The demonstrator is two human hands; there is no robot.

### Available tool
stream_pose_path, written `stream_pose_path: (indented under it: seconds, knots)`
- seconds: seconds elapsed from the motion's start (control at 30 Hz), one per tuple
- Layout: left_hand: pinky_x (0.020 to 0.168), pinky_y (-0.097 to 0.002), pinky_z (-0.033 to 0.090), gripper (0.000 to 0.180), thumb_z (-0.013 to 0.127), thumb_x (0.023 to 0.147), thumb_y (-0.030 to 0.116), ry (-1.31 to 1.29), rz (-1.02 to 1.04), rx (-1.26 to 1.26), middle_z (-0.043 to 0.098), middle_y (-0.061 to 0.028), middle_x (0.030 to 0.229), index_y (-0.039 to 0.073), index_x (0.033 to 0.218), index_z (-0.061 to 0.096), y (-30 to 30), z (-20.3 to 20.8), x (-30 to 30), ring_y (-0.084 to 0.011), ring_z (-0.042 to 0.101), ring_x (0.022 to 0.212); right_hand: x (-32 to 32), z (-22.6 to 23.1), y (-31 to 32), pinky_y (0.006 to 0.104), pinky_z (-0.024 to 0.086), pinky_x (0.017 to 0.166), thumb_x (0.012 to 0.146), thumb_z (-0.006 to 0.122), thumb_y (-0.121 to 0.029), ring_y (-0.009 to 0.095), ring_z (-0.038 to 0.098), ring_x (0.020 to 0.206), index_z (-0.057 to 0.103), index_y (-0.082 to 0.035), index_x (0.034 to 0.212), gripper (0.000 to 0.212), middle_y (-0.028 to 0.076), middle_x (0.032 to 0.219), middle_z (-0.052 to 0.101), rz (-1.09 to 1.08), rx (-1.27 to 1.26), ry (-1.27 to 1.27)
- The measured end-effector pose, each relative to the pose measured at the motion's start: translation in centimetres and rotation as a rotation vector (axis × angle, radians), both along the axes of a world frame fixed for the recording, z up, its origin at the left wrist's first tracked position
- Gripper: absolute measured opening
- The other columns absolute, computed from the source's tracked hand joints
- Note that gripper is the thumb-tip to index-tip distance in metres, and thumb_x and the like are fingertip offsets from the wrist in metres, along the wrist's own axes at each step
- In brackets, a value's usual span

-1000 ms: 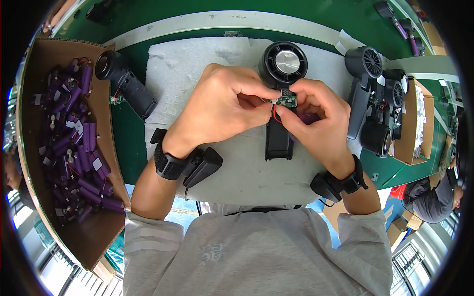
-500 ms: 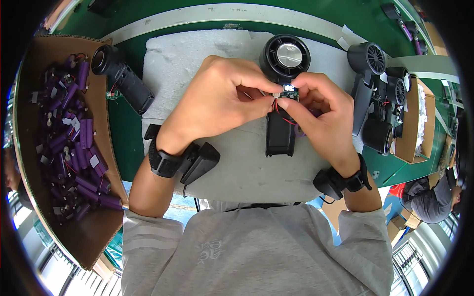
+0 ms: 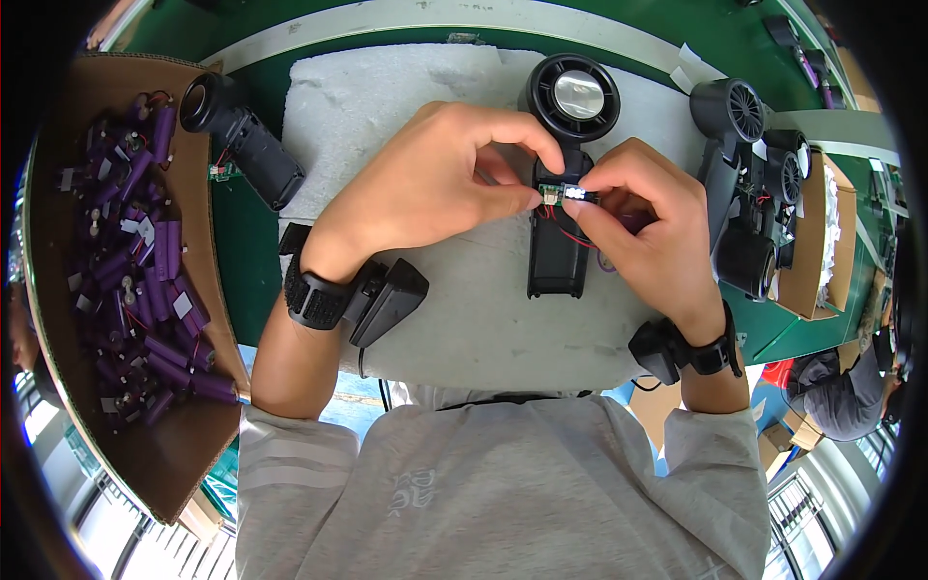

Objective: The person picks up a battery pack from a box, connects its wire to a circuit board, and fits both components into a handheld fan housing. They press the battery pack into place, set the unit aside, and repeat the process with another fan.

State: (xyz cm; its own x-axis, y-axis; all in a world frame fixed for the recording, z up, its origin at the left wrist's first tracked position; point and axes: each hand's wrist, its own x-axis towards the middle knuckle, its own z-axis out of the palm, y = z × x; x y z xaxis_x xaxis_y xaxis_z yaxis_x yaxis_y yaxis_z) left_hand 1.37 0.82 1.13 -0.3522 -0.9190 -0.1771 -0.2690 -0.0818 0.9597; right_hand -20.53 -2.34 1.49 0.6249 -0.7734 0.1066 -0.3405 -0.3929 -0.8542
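Note:
A small circuit board (image 3: 551, 194) with a glowing white display is pinched at its right end between the thumb and forefinger of my right hand (image 3: 657, 217). My left hand (image 3: 430, 184) has its thumb tip by the board's left end, with the forefinger raised apart from it. Red wires run down from the board. Beneath lies a black handheld fan (image 3: 556, 266), its handle open toward me and its round head with a silver centre at the far end. A purple battery cell (image 3: 606, 261) shows only partly beside my right hand.
A carton (image 3: 145, 474) of purple battery cells stands at left. Next to it lies another open fan body (image 3: 256, 159) with a small board. Several black fans (image 3: 730, 111) crowd the right, before a smaller carton (image 3: 841, 227). A pale foam mat (image 3: 464, 329) covers the bench.
My left thumb and forefinger have parted from their pinch at the board. The board has turned, its lit display now at the right end in my right fingers. The view has shifted slightly.

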Motion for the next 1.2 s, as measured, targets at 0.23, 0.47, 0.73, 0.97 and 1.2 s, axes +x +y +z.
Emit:
stream_pose_path:
  seconds: [0.23, 0.47, 0.73, 0.97, 1.2]
  knots:
    - [0.067, -0.0251, 0.05, 0.024, 0.064, 0.079, -0.006, 0.141, 0.036, -0.051, 0.069, -0.0066, 0.087, 0.003, 0.101, 0.065, 0.2, -0.7, -0.2, -0.0114, 0.062, 0.075, 0.3, -0.4, 0.1, 0.02, 0.046, 0.053, 0.077, 0.073, 0.003, 0.008, 0.06, 0.064, 0.065, -0.001, 0.09, 0.016, 0.005, 0.083, 0.061, -0.015, -0.193, -0.024]
    - [0.069, -0.0236, 0.051, 0.024, 0.062, 0.082, -0.009, 0.138, 0.002, 0.003, 0.066, -0.0043, 0.092, 0.0, 0.104, 0.063, 0.1, -0.1, 0.0, -0.0092, 0.062, 0.077, 0.5, -0.5, 0.4, 0.0209, 0.047, 0.054, 0.077, 0.074, 0.002, 0.009, 0.061, 0.065, 0.065, -0.001, 0.091, 0.017, 0.005, 0.084, 0.061, -0.067, -0.198, -0.017]
    - [0.07, -0.0234, 0.052, 0.023, 0.06, 0.084, -0.01, 0.118, -0.005, 0.045, 0.065, -0.0037, 0.095, -0.001, 0.105, 0.062, -0.1, -0.1, -0.1, -0.0088, 0.062, 0.079, 0.6, -0.7, 0.3, 0.0209, 0.047, 0.054, 0.076, 0.075, 0.002, 0.008, 0.061, 0.064, 0.065, 0.0, 0.092, 0.018, 0.005, 0.083, 0.061, -0.078, -0.241, -0.032]
    - [0.07, -0.0233, 0.052, 0.024, 0.059, 0.083, -0.011, 0.085, 0.035, -0.03, 0.065, -0.0042, 0.094, -0.001, 0.104, 0.063, 0.0, 0.0, -0.4, -0.01, 0.062, 0.077, 0.6, -0.6, 0.2, 0.0208, 0.047, 0.054, 0.076, 0.076, 0.0, 0.008, 0.06, 0.062, 0.065, -0.001, 0.091, 0.018, 0.005, 0.08, 0.061, -0.104, -0.226, -0.004]
    - [0.056, -0.0285, 0.043, 0.033, 0.058, 0.075, -0.009, -0.055, -0.012, -0.329, 0.064, -0.0076, 0.078, 0.01, 0.098, 0.073, 0.1, -0.4, -0.5, -0.0153, 0.055, 0.062, 0.7, -0.7, 0.2, 0.0218, 0.046, 0.053, 0.077, 0.077, -0.003, 0.008, 0.057, 0.058, 0.062, -0.002, 0.089, 0.019, 0.005, 0.075, 0.06, -0.147, -0.138, -0.009]
